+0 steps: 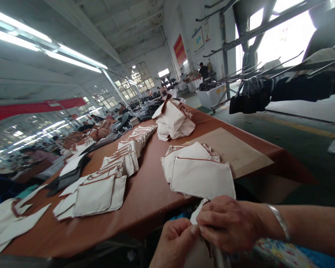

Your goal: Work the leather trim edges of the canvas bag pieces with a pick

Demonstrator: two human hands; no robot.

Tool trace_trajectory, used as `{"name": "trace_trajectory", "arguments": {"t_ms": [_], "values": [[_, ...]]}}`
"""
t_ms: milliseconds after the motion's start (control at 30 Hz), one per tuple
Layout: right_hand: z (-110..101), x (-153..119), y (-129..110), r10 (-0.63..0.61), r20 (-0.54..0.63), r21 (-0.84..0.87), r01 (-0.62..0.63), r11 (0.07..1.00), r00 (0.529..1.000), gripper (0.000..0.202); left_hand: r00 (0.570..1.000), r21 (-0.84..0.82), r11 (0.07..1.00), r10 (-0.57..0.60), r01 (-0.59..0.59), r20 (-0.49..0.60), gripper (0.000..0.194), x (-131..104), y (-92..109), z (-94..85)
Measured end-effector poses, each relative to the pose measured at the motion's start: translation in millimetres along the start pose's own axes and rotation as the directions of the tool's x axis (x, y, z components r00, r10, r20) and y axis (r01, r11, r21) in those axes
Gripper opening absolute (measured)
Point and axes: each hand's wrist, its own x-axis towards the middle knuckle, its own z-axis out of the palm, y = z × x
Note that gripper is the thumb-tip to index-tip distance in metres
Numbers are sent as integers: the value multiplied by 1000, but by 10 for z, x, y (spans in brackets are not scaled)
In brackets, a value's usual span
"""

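Observation:
Low at the table's front edge, my left hand (pixel 175 242) and my right hand (pixel 229 223) meet over a white fabric piece (pixel 195 255) with a brown edge. Both hands have their fingers pinched on it, thumbs close together. Much of this piece is hidden by the hands and cut off by the lower border. Just beyond them lies a small stack of flat white fabric pouches (pixel 202 176) with brown-trimmed tops. A heap of similar white pieces (pixel 173 121) sits behind that stack.
The brown-covered table (pixel 147 197) carries overlapping rows of white pouches (pixel 93 195) at left and a beige sheet (pixel 240 152) at right. Black pieces (pixel 69 176) lie farther left. A metal rack with black bags (pixel 251 96) stands right. Co-workers are in the background.

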Motion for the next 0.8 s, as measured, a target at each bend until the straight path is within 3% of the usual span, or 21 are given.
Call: {"name": "trace_trajectory", "arguments": {"t_ms": [100,133,200,267,367,467,567,667,733,800], "values": [[-49,3,-54,220,8,265,-214,940,976,26,990,342,929,135,-139,37,53,-126,184,-2],[-72,7,-67,346,29,416,-327,849,938,26,976,472,856,208,-210,56,51,-165,241,-5],[-127,28,-71,550,163,668,-502,549,819,29,939,647,691,320,-324,128,47,-212,306,-23],[-186,68,-42,593,343,748,-593,296,729,38,895,701,573,383,-424,228,43,-207,289,-53],[-268,153,32,522,469,747,-635,194,712,43,815,738,431,509,-520,277,42,-142,185,-100],[-326,256,93,474,486,749,-629,207,734,38,720,811,238,631,-535,289,37,-91,146,-123],[-340,339,123,366,432,735,-557,387,824,25,622,826,-2,656,-564,427,29,-75,218,-119],[-320,368,120,327,368,660,-492,568,871,10,579,815,-136,638,-564,508,22,-65,286,-106],[-310,363,103,366,348,592,-505,628,863,8,599,821,-60,654,-568,462,24,-66,291,-104],[-310,353,83,397,328,536,-515,669,857,12,683,777,200,635,-597,362,32,-89,290,-111]]}}
